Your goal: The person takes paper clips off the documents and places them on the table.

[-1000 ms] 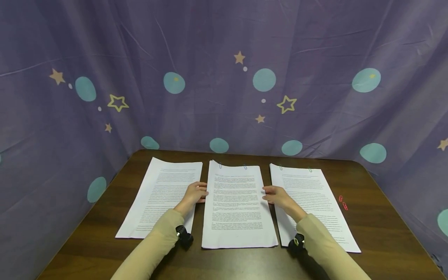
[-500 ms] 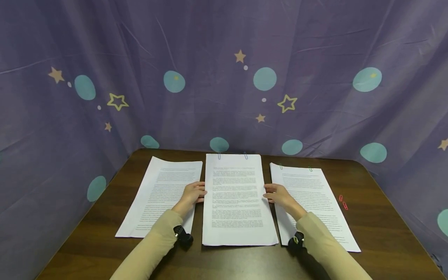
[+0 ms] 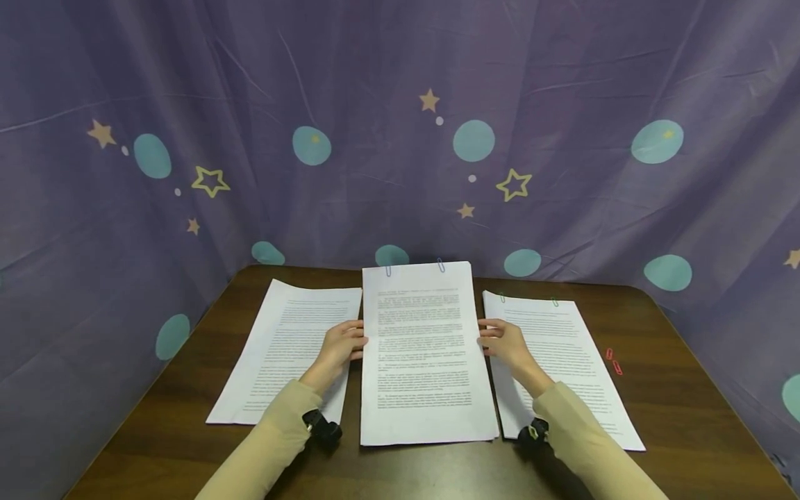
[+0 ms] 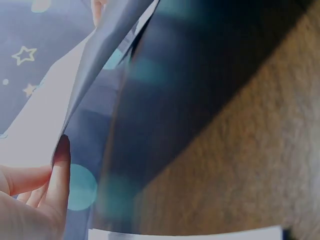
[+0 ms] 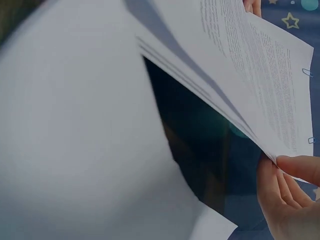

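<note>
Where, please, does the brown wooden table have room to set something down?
Bare table lies left of the leftmost white paper stack and right of the red paperclips. The middle is crowded: left hand and right hand hold the blue-clipped paper stack.

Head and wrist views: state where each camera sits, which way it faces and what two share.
Head: worn on the head, facing forward-down at the middle paper stack; left hand, right hand, sleeves show.
Left wrist: worn there, facing the stack's left edge; left hand lower left, some right fingers at top.
Right wrist: worn there, facing the right edge; right hand lower right, some left fingers at top.
Head and right wrist share the blue paper clips.
</note>
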`<state>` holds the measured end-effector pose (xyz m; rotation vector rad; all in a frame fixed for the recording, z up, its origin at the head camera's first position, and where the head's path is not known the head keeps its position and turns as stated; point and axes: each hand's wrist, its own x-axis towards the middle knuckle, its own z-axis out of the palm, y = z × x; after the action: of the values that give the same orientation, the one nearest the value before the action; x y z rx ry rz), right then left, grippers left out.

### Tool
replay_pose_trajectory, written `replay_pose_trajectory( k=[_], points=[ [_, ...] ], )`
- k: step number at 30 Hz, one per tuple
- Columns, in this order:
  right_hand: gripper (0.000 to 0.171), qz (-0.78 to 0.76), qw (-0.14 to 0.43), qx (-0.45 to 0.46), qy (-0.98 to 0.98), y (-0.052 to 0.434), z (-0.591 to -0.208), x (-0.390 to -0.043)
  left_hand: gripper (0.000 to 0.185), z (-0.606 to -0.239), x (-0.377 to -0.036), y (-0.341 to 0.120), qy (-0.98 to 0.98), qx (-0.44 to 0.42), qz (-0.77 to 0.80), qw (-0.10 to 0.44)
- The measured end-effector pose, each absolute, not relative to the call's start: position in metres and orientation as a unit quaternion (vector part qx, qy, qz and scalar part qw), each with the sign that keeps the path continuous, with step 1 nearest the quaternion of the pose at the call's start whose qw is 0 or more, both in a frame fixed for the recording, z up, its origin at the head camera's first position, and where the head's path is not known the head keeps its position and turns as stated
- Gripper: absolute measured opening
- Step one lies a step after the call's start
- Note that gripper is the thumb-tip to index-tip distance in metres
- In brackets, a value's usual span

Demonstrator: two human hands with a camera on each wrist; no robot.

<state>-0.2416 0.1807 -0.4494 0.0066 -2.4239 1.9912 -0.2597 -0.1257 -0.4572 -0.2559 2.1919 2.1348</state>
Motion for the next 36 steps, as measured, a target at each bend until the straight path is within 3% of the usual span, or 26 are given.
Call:
replay_pose_trajectory(
  k=[11, 19, 27, 36],
  points=[
    [0.038, 0.647, 0.012, -0.030, -0.762, 0.180, -0.432, -0.228, 0.038, -0.438, -0.245, -0.125, 0.726, -0.049, 0.686, -0.006],
    [0.036, 0.655, 0.020, -0.016, -0.756, 0.184, -0.431, -0.223, 0.025, -0.428, -0.237, -0.121, 0.745, -0.039, 0.664, -0.045],
    [0.033, 0.636, 0.032, 0.031, -0.771, 0.188, -0.422, -0.224, 0.017, -0.424, -0.233, -0.117, 0.739, -0.040, 0.667, -0.081],
    [0.030, 0.563, 0.089, 0.087, -0.817, 0.191, -0.394, -0.239, 0.013, -0.423, -0.232, -0.117, 0.729, -0.051, 0.676, -0.090]
  ],
)
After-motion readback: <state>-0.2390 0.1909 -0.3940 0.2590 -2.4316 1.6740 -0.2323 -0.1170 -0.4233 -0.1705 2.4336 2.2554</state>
